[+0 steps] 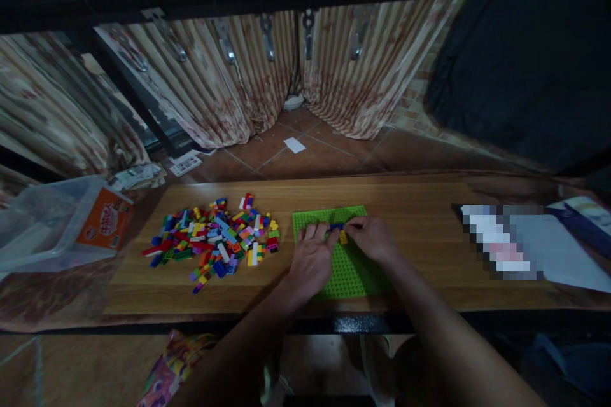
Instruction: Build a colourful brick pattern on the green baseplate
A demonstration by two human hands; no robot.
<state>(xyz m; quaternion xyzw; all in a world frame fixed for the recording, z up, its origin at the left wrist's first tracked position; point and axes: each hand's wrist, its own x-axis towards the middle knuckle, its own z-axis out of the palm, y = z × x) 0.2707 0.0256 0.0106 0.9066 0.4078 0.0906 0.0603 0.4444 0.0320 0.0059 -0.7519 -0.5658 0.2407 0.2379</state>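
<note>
A green studded baseplate [351, 276] lies on the wooden board in front of me. Near its upper middle are a blue brick [337, 226] and a small yellow brick [342, 238] just below it. My left hand [312, 257] rests on the plate's left part, fingers lying forward and the thumb beside the blue brick. From the other side my right hand [373, 239] pinches at the blue brick's right end with thumb and forefinger. The fingers partly cover the blue brick, so its full length is hidden.
A loose pile of coloured bricks [217, 235] spreads left of the plate on the wooden board [429, 229]. Farther left stands a clear plastic box [42, 222] with an orange label. Papers [568, 248] and a pixelated item [501, 241] lie at the right. Curtains hang behind.
</note>
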